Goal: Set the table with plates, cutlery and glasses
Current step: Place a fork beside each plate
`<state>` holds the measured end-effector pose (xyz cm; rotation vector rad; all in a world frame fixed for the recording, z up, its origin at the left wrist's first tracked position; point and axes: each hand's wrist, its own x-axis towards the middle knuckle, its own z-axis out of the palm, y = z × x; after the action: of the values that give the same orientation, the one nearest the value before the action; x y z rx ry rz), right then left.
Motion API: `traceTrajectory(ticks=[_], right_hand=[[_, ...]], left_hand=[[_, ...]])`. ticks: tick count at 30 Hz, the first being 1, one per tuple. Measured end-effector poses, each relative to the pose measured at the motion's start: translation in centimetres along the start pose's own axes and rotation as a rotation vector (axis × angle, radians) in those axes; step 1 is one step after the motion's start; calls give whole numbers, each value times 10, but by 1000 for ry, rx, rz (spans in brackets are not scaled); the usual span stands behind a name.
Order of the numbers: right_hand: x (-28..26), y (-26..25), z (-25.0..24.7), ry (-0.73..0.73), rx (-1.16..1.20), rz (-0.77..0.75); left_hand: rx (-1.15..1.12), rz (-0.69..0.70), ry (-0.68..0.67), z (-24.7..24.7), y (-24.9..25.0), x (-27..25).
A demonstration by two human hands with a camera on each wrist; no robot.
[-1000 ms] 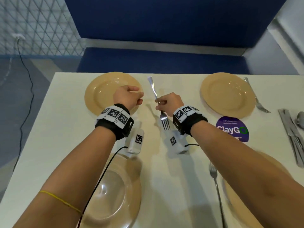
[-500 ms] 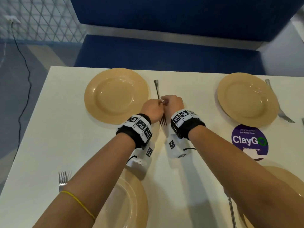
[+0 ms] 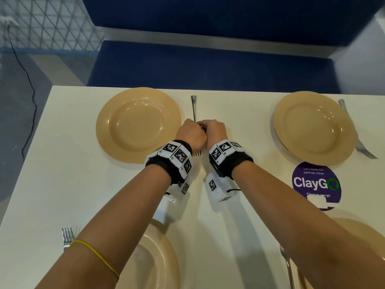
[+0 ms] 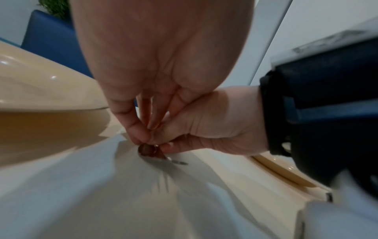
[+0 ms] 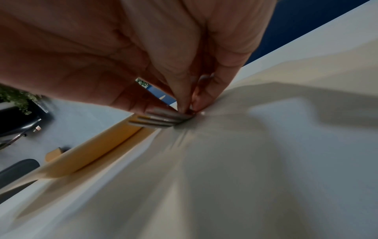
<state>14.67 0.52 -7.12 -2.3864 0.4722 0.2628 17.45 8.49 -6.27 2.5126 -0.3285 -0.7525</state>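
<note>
- I have both hands on the fork (image 3: 194, 109), which lies on the table (image 3: 62, 163) just right of the far-left plate (image 3: 138, 125): my right hand (image 3: 214, 131) pinches its neck near the tines, and my left hand (image 3: 190, 134) pinches it alongside.
- I judge the double pinch is for squaring the fork parallel to that plate's edge, tines toward me.
- Also around that plate: a second plate (image 3: 313, 127) with its own fork (image 3: 357, 132) well to the right, a purple sticker (image 3: 315, 185) nearer me, two nearer plates, more forks.
- Nothing crowds the fork; my own hands hide its middle.
</note>
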Motion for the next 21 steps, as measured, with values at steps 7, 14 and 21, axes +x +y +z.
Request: traceTrajectory(ticks=[7,14,21], right_hand=[[0,0,3,0,46,-21],[-2,1,8,-9,14,-35],[-27,18,-26,36,95,32]], left_hand=[[0,-34,31,0,-1,-1],[-40,-86,18,-2,-4,-7],[-133,27,210,-21,12,-38]])
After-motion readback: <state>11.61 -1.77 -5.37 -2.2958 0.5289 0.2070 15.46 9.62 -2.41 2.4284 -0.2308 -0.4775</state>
